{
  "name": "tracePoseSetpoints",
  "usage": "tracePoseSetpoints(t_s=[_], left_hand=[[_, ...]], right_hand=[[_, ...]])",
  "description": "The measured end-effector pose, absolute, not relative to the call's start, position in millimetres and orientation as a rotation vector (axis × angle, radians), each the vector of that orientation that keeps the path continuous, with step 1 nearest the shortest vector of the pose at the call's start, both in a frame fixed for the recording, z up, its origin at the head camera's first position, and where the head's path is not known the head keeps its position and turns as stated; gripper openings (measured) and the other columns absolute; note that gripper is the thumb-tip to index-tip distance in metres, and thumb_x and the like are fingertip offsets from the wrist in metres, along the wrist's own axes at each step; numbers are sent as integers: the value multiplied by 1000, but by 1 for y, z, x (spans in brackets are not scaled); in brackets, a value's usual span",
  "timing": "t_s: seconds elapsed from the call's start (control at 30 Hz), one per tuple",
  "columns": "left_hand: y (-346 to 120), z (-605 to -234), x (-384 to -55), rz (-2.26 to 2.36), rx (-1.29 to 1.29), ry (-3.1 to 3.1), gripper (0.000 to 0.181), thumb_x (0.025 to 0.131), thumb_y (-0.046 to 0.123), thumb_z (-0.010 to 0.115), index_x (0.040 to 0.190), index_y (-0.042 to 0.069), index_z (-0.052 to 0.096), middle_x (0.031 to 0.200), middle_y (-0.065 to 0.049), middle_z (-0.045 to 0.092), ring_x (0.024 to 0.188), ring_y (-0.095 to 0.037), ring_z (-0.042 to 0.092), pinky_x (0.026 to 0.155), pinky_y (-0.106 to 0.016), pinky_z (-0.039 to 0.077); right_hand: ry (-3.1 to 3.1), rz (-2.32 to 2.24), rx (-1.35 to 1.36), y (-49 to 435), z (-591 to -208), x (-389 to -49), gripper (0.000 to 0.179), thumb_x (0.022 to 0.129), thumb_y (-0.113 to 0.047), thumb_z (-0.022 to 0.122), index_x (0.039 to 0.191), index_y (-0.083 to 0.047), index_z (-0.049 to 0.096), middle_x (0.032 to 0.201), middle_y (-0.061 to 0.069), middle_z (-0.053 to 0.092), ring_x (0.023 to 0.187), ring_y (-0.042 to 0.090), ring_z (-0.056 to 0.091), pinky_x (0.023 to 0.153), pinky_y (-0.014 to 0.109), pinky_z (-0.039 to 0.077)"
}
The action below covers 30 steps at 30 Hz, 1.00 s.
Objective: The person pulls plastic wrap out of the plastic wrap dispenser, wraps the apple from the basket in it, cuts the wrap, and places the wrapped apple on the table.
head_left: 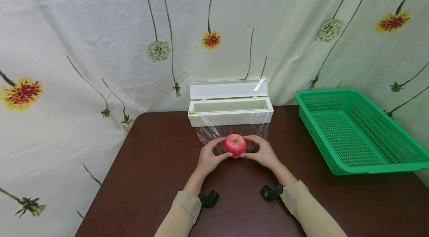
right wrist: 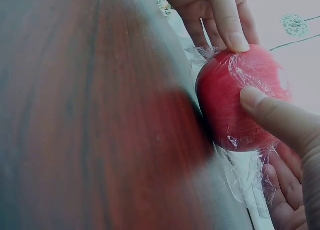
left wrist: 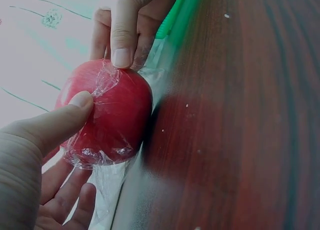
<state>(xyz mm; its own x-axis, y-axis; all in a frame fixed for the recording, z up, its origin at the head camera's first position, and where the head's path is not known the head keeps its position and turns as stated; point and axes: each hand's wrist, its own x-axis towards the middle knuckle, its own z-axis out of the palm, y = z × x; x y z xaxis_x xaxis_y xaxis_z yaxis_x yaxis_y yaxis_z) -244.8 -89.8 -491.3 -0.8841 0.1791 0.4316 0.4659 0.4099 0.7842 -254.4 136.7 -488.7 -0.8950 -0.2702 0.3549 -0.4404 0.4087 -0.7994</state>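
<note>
A red apple (head_left: pixel 234 145) sits on the dark table between the two hands. Clear plastic wrap (head_left: pixel 214 131) runs from the white dispenser box (head_left: pixel 231 118) to the apple and clings over its near side, crinkled in the left wrist view. My left hand (head_left: pixel 209 157) grips the apple from the left, its thumb pressing film onto the near face. From the other side my right hand (head_left: pixel 263 152) holds it likewise, thumb on the front and fingers reaching behind. The fingertips at the apple's back are partly hidden.
Behind the apple, the dispenser's lid (head_left: pixel 229 90) stands raised against the flowered cloth (head_left: pixel 127 43). A green plastic basket (head_left: pixel 342 170) lies to the right on the brown table (head_left: pixel 140 177). Dark bands (head_left: pixel 208 199) are worn on both wrists.
</note>
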Motion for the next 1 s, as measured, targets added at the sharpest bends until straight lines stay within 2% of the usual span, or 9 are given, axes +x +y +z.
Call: tracePoseSetpoints(t_s=[0.2,0.47,0.63,0.83,1.0], left_hand=[[-90,-490,-243,-1475,-555,-2410,56,73,28,82,121,9,62,114,-6,64,103,-20,58,88,-40,49],[-90,-488,-243,-1513,-505,-2438,54,72,29,82,120,11,63,106,-2,65,93,-18,59,80,-35,52],[-90,-487,-241,-1499,-513,-2442,55,74,32,81,120,10,63,104,-3,66,92,-18,59,79,-36,52],[-90,-486,-241,-1484,-498,-2452,54,74,32,80,120,10,63,104,-5,66,90,-22,59,77,-39,52],[-90,-485,-240,-1481,-477,-2473,54,75,34,80,120,10,63,103,-4,66,88,-20,59,75,-35,52]], right_hand=[[-2485,1537,625,139,-488,-254,61,66,-22,86,121,-9,62,113,7,63,95,24,60,79,40,52],[-2494,1561,629,140,-491,-256,59,67,-23,86,119,-8,63,110,7,65,91,21,61,77,35,53],[-2509,1619,604,140,-488,-255,57,68,-17,85,119,-5,63,111,10,65,91,25,61,78,41,52],[-2516,1651,606,136,-470,-244,54,71,-7,81,119,5,60,110,20,63,93,37,60,80,51,50],[-2523,1639,638,134,-453,-233,50,73,-6,80,117,8,59,107,22,63,92,38,61,80,52,50]])
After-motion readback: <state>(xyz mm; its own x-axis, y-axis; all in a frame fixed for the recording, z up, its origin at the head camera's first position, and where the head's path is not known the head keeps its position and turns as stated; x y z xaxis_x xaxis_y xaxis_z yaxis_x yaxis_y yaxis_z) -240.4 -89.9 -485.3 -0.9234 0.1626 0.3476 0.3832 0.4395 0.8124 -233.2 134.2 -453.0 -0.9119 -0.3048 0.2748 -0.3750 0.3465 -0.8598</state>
